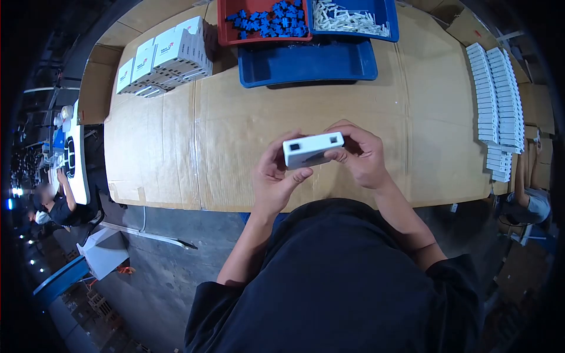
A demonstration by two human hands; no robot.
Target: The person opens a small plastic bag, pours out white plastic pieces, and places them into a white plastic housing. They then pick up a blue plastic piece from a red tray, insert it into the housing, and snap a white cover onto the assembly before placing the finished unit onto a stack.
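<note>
A small white box [313,149] with two dark square openings along its near edge is held up above the cardboard-covered table. Its left end sits between the fingers and thumb of my left hand [279,177]. Around its right end are the fingers of my right hand [362,156], with the thumb on its lower side. The box is slightly tilted, its right end higher in view. Part of its lower face lies in shadow.
Beyond the hands lie a red bin [265,40] of blue pieces, a blue bin [353,34] of white pieces and a blue tray [307,66]. White boxes [168,53] are stacked left, white units [497,97] right. People sit at both sides.
</note>
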